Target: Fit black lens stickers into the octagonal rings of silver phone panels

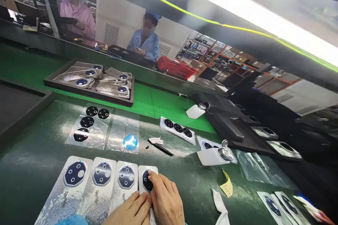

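Observation:
Four silver phone back covers lie side by side in front of me, each with a dark octagonal camera plate; the leftmost cover shows most fully. My right hand is closed over the right edge of the rightmost cover, its index fingertip touching the dark camera plate. Across that cover's lower part lies my left hand, fingers stretched out and close together, their tips near my right hand. The thumbs and most of the cover under the hands are hidden.
Black round camera lenses lie on clear film, a blue disc beside them. A black pen-like tool and white bottles stand further right. A tray of covers is behind. Two people sit beyond the bench.

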A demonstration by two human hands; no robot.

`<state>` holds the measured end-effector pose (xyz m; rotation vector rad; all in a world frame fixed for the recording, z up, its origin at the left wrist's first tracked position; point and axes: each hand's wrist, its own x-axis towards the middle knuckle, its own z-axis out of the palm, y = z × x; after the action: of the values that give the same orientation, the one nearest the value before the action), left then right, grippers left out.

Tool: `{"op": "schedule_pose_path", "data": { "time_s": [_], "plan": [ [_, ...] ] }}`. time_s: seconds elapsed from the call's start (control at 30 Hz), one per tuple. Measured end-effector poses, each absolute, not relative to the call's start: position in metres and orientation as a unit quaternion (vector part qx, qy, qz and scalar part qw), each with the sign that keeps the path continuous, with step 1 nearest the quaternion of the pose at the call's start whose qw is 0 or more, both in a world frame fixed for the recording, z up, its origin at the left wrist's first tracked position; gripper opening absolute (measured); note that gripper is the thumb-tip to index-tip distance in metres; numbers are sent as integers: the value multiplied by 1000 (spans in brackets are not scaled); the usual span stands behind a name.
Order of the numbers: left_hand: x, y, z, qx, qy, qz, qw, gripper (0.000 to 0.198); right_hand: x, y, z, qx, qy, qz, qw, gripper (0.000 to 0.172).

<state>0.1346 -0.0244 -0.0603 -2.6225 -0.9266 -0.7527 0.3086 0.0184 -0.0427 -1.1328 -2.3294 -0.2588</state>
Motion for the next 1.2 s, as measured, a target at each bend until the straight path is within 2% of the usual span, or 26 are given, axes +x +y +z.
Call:
{"op": "schedule_pose_path", "data": {
  "time_s": [0.13,0.23,0.43,0.57,0.67,0.83,1.03,1.2],
  "plan": [
    [112,-21,-43,-884,-399,-230,73,19,306,16,-50,-417,-860,-148,253,29],
    [94,-15,-24,-840,-510,-181,42,40,305,16,-51,-424,-859,-148,244,28],
    [84,-8,-5,-861,-484,-147,48,49,306,17,-52,-420,-857,-134,267,29],
    [83,-9,1,-859,-472,-171,95,55,304,15,-50,-442,-850,-121,261,29],
    [82,-6,6,-851,-469,-198,128,55,302,14,-43,-463,-842,-97,260,29],
    [86,-7,-1,-851,-460,-207,146,41,291,14,-15,-485,-824,11,294,24],
    [52,-34,-25,-821,-449,-321,147,37,230,15,2,-385,-856,136,317,34],
    [-23,-51,1,-814,-501,-262,135,41,190,16,-17,-348,-881,116,298,40]
  ]
}}
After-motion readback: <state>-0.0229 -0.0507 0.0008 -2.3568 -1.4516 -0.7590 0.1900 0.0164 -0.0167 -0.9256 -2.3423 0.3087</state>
